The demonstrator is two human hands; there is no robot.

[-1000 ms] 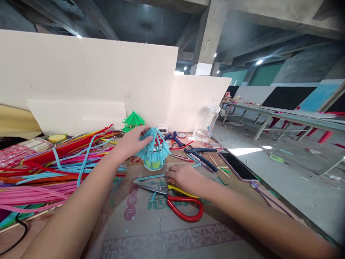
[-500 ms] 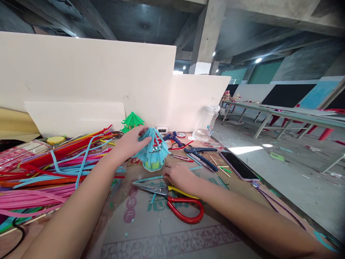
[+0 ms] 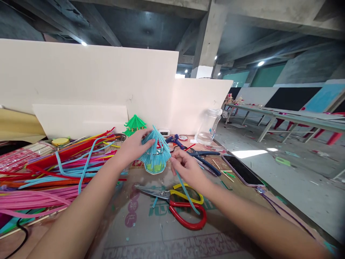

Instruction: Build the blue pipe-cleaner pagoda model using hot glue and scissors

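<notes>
while hands (image 3: 159, 158) hold blue model (image 3: 155, 153), scissors (image 3: 175, 201) near, table edge (image 3: 269, 201) right

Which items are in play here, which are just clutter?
In play: left hand on blue pavilion; right hand pinching blue stem.
Lying about: scissors, stem pile, green pavilion, pliers, phone, jar.

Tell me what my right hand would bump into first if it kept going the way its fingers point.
Most likely the blue pipe-cleaner model: the right hand points up-left at its skirt, almost touching, though depth is hard to judge.
</notes>
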